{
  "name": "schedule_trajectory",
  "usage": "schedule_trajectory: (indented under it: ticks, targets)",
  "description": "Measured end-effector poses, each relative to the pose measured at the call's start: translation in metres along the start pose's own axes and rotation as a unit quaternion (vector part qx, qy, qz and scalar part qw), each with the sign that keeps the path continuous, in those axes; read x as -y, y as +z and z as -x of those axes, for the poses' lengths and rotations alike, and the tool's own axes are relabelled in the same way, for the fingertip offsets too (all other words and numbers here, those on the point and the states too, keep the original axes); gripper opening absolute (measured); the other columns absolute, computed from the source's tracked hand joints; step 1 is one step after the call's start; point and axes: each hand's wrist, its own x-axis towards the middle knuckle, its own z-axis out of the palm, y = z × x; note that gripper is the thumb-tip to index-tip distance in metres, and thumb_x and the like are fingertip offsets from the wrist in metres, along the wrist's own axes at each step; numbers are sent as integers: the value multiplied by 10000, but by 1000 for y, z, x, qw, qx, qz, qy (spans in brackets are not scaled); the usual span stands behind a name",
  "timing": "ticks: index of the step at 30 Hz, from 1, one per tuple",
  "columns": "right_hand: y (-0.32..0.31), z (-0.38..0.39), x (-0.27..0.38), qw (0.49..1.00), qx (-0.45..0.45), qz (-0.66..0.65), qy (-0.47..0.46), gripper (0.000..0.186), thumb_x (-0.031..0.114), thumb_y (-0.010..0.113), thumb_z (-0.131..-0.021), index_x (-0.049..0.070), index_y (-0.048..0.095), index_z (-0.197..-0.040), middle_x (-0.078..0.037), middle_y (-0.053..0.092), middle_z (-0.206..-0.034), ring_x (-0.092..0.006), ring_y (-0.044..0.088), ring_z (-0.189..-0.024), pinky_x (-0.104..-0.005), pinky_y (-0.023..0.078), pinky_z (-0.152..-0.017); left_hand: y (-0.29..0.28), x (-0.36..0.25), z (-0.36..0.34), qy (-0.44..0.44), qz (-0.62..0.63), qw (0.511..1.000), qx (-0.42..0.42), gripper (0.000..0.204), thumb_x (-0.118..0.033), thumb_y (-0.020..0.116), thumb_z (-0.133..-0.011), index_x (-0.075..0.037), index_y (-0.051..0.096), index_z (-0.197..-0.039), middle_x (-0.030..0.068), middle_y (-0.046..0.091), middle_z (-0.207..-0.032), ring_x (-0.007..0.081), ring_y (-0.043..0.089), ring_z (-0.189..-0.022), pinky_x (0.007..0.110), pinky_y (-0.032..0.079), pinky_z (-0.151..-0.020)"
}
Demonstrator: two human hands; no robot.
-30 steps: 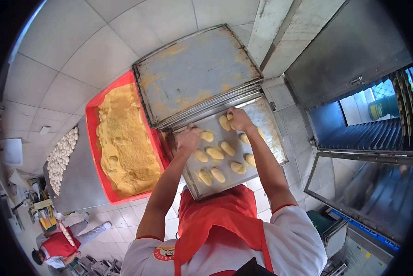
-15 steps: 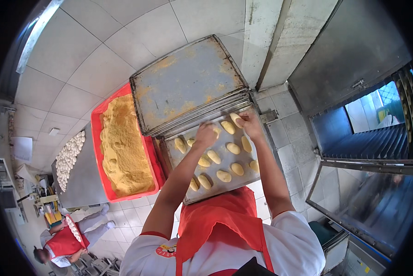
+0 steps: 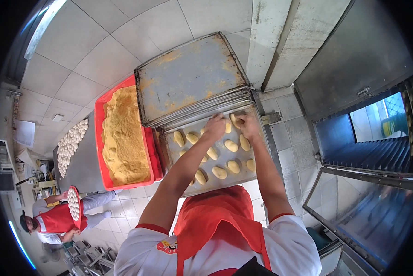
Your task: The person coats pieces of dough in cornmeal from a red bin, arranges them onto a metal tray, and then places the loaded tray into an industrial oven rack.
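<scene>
Over the far part of a metal baking tray (image 3: 169,158), both my hands are at oval, yellow-coated dough pieces. My left hand (image 3: 215,126) has its fingers bent down beside one dough piece (image 3: 228,126); the palm side is hidden. With its fingers closed, my right hand (image 3: 249,127) pinches another dough piece (image 3: 236,120) near the tray's far right corner. Several more dough pieces (image 3: 231,146) lie spaced in rough rows nearer to me. My forearms hide part of the tray's left side.
Behind the tray rises a stack of stained baking trays (image 3: 192,76). To the left stands a red tub (image 3: 106,171) of yellow crumbs (image 3: 126,142). White dough balls (image 3: 70,145) lie on a grey table beyond it. A person (image 3: 59,214) carries a loaded red tray. An open metal cabinet (image 3: 354,110) is at right.
My left hand has moved slightly farther away and right, closer to my right hand. My right hand stays at its dough piece. The other person's red tray now shows more fully.
</scene>
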Motion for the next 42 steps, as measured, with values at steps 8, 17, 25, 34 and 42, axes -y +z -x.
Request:
schedule_trajectory:
  ticks: [8,17,25,34,42]
  targets:
    - [-43,58,-35,991,-134,-2,18,296,180,664,-777,52,710,-1040,-210,673,-922,-400,616,-958,-431,502,-834,-48,10,138,-84,141,959,-232,435,-238,736,-759,-80,656,-1156,141,608,-1172,350,565,-1106,420,465,-942]
    - [-67,216,-70,978,-144,10,147,312,212,674,-771,-21,710,-975,-165,699,-796,-262,671,-759,-369,506,-720,64,78,350,-405,330,840,-144,511,-304,766,-762,20,664,-1145,206,700,-1018,292,682,-912,384,527,-795]
    - [-80,181,-96,970,-82,101,205,493,391,690,-782,-80,701,-926,-232,703,-880,-321,680,-873,-408,491,-773,47,72,345,-256,461,844,-100,544,-394,706,-843,26,651,-1184,78,701,-963,168,625,-918,308,489,-754]
    - [-65,231,-44,960,42,76,267,935,761,488,-826,-101,623,-1161,-306,628,-1161,-406,578,-1166,-435,454,-960,148,3,416,-268,893,329,-151,222,-241,644,-896,-136,585,-1083,8,568,-901,154,504,-765,293,440,-678]
    - [-84,313,-108,961,-30,-130,243,601,545,680,-837,-50,659,-766,-149,609,-585,-235,634,-552,-375,494,-558,158,-71,368,-202,859,457,-116,294,-183,611,-931,-128,551,-1213,30,561,-1138,215,541,-1007,411,443,-879]
